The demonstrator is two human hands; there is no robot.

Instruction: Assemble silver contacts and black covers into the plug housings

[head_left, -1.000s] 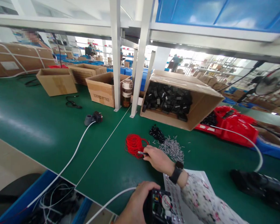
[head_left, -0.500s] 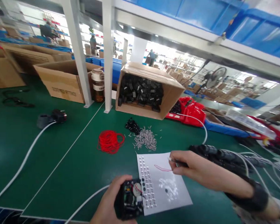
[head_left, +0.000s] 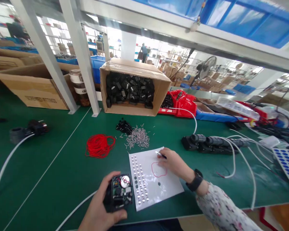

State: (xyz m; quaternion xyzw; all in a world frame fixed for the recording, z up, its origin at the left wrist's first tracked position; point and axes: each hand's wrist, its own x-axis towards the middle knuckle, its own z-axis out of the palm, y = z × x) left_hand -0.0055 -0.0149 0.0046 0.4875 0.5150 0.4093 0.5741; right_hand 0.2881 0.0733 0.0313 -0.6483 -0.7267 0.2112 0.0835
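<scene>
My left hand (head_left: 102,200) grips an opened black housing (head_left: 121,191) by its side. Inside it I see a circuit board and a round white part (head_left: 125,181) with red wire. A white cable (head_left: 78,207) runs toward that hand from the lower left. Over the far right part of a white sheet (head_left: 156,195), my right hand (head_left: 174,163) is closed around a slim dark tool (head_left: 161,155) with a pale tip. A thin red loop (head_left: 152,170), like wire, lies on the sheet and runs to those fingers. Rows of small shiny round pieces (head_left: 139,179) line the sheet's left side.
Beyond the sheet lie small metal pins (head_left: 137,137), small black parts (head_left: 124,126) and a red wire coil (head_left: 100,146). A cardboard box (head_left: 160,96) of black parts stands behind. Black housings with white cables (head_left: 214,145) sit rightward; shelf posts (head_left: 83,57) rise at left.
The view has swung right, so things appear further left. My right hand has gone lower onto the sheet, and the red loop now lies spread wider. My left hand keeps the housing.
</scene>
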